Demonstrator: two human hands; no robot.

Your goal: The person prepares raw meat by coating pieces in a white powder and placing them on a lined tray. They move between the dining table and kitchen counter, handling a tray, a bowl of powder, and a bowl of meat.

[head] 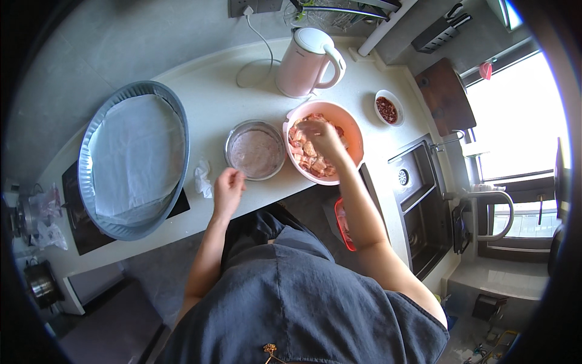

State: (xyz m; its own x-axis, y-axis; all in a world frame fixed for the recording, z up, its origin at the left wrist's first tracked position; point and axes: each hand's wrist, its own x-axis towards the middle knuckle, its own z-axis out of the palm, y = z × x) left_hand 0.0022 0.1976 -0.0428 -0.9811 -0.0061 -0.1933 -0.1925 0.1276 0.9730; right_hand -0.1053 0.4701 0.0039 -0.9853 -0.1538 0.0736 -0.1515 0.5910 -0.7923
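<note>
A pink plastic basin (356, 132) holds pieces of raw meat (313, 157). Over the meat in it is my right hand (320, 134), blurred, so whether its fingers hold a piece cannot be told. Left of the basin stands a round metal bowl (257, 152) with a pale powder, likely flour, inside. My left hand (229, 185) is curled at that bowl's lower left rim, with nothing visible in it. Farther left, a large oval tray with fluted walls (184, 150) is lined with white paper (136, 150). A crumpled white tissue (203, 179) lies between tray and bowl.
A pink electric kettle (302, 63) stands behind the basin, its cord to the left. A small white bowl of dark red bits (386, 110) is at the right, near the sink (416, 182). Beneath the tray is a black cooktop (84, 227). A red-rimmed container (344, 225) sits below the counter edge.
</note>
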